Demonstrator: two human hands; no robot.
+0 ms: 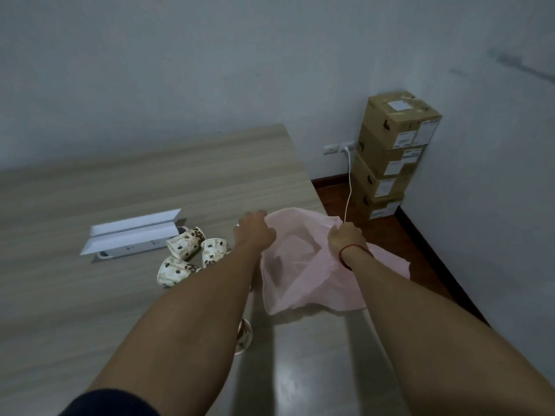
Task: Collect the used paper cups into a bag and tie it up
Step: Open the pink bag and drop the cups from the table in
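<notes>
A thin pink plastic bag (303, 265) lies at the right edge of the wooden table (90, 295), its mouth spread wide. My left hand (253, 232) grips the bag's left rim. My right hand (345, 237), with a red string at the wrist, grips the right rim. Three patterned paper cups (186, 241) (213, 250) (172, 270) lie tipped over on the table just left of my left forearm. Another cup (244, 336) peeks out from under that forearm. I cannot tell whether anything is inside the bag.
A white flip-up power socket box (135, 232) stands open in the tabletop behind the cups. Stacked cardboard boxes (390, 154) fill the room corner at the right. A white cable (349, 187) hangs from a wall outlet. Dark red floor shows right of the table.
</notes>
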